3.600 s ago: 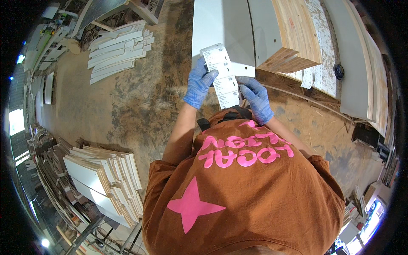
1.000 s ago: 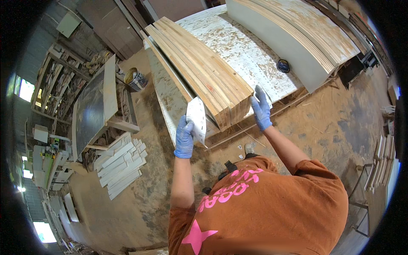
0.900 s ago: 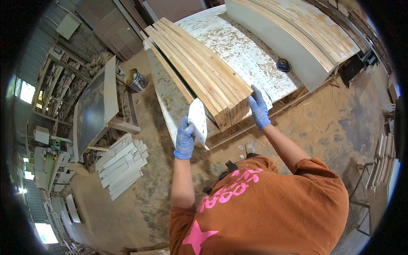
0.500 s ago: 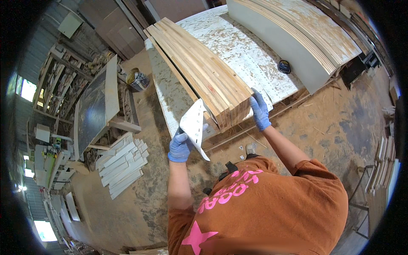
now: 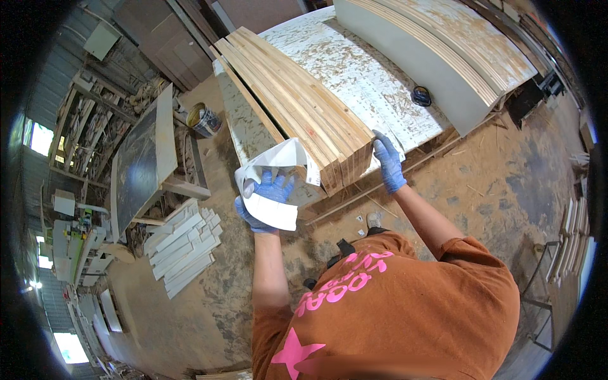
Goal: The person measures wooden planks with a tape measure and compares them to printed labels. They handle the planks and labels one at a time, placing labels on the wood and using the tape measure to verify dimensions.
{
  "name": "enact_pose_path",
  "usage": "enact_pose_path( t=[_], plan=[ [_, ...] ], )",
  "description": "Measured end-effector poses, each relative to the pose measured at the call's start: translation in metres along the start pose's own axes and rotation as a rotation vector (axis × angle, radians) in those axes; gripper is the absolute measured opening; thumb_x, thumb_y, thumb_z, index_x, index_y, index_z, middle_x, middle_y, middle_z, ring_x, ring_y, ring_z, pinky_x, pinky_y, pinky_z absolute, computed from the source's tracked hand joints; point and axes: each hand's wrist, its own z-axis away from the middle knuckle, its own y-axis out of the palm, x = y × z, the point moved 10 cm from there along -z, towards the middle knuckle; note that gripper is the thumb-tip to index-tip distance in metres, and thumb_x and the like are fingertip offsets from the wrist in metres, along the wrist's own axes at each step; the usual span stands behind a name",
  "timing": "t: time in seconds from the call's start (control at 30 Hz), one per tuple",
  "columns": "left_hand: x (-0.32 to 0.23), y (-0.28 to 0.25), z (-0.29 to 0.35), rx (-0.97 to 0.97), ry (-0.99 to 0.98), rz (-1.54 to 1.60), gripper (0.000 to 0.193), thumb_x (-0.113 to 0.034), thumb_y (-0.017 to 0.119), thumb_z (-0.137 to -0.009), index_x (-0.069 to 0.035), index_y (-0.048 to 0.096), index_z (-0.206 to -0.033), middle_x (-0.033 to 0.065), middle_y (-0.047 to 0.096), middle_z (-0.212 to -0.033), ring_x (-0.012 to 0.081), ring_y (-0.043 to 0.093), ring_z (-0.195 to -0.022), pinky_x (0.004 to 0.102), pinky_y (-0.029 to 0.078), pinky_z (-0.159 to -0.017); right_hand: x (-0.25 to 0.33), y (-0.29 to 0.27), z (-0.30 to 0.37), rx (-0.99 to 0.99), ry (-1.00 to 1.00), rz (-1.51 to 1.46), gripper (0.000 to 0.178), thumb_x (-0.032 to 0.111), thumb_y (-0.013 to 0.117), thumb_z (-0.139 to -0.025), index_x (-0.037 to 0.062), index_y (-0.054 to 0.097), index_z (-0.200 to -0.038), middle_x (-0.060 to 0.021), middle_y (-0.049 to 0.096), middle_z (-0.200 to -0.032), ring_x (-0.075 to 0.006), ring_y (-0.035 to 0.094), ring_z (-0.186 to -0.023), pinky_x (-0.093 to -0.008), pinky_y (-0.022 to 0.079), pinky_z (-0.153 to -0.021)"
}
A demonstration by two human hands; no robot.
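My left hand [image 5: 266,196], in a blue glove, has a white paper-like strip [image 5: 272,212] looped around it. The strip crosses over the palm and bends behind the spread fingers, and its upper end touches the near left corner of a row of wooden boards [image 5: 297,107]. These boards stand on edge, packed side by side, with a dark gap beside the leftmost one [image 5: 250,95]. At the near right corner of the row, my right hand [image 5: 388,163], also gloved in blue, is closed on the outermost board; its fingertips are partly hidden.
The boards lie on a white worktable [image 5: 373,76] strewn with shavings. A black tape measure [image 5: 420,96] rests near curved-looking pale panels [image 5: 437,69] on the right. White slats [image 5: 183,244] are piled on the floor at left, below a dark-topped table [image 5: 139,164]; a bucket [image 5: 202,120] stands behind.
The white strip has turned and curled into a loop around my left hand, whose fingers have spread apart. My right hand stays at the boards' corner.
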Motion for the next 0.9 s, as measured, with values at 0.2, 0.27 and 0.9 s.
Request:
enact_pose_path(
  t=[0.2,0.27,0.9],
  plan=[
    [0.014,0.000,-0.006,0.132,-0.060,0.043,0.017,-0.040,0.060,-0.075,-0.023,0.059,-0.070,0.0116,0.040,-0.139,0.0418,0.031,-0.126,0.0603,0.025,-0.101,0.001,-0.001,-0.002,-0.008,-0.014,0.007,0.042,0.030,0.051,-0.093,0.0009,0.052,-0.124,-0.0094,0.055,-0.117,-0.0178,0.048,-0.110,-0.0296,0.036,-0.097],
    [0.018,-0.004,-0.004,0.115,-0.080,0.038,0.017,-0.039,0.063,-0.073,-0.023,0.060,-0.072,0.0121,0.040,-0.139,0.0413,0.032,-0.126,0.0589,0.027,-0.100,0.000,-0.002,-0.003,-0.006,-0.023,0.017,0.042,0.030,0.050,-0.093,0.0007,0.052,-0.123,-0.0089,0.056,-0.117,-0.0176,0.048,-0.109,-0.0294,0.036,-0.096],
    [0.000,-0.028,-0.001,0.056,-0.069,-0.016,0.019,-0.029,0.070,-0.071,-0.016,0.057,-0.074,0.0186,0.040,-0.138,0.0400,0.030,-0.131,0.0596,0.018,-0.107,-0.084,-0.126,-0.060,-0.164,0.014,0.873,0.062,0.038,0.068,-0.076,0.0101,0.050,-0.128,-0.0167,0.056,-0.122,-0.0316,0.053,-0.111,-0.0376,0.040,-0.097]
  ],
)
